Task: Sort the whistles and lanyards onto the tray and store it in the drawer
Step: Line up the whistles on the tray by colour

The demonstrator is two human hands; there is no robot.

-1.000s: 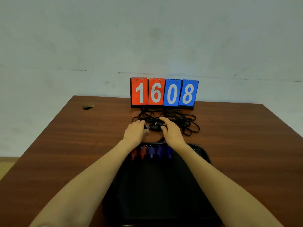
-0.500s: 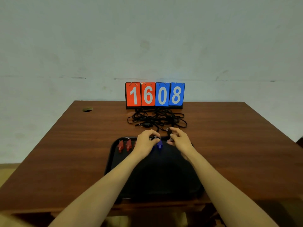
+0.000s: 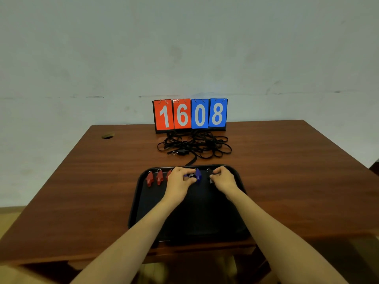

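Note:
A black tray (image 3: 143, 203) lies on the brown table near its front edge. Along the tray's far side sit red whistles (image 3: 149, 178) on the left and a blue whistle (image 3: 198, 174) in the middle. My left hand (image 3: 178, 179) is over that row, fingers curled around a small blue whistle beside the blue one. My right hand (image 3: 223, 177) pinches a black whistle (image 3: 210, 177) at the tray's far right. A tangle of black lanyards (image 3: 194, 145) lies on the table beyond the tray, one strap running toward the tray's rim.
A flip scoreboard (image 3: 190, 114) reading 1608 stands at the table's back edge against the wall. A round cable hole (image 3: 107, 136) is at the back left. The table's front edge (image 3: 82, 257) is just below the tray.
Both hands came back from the lanyard pile to the tray's far row. The view pulled away from the table, so the tray and the table's front edge now show fully.

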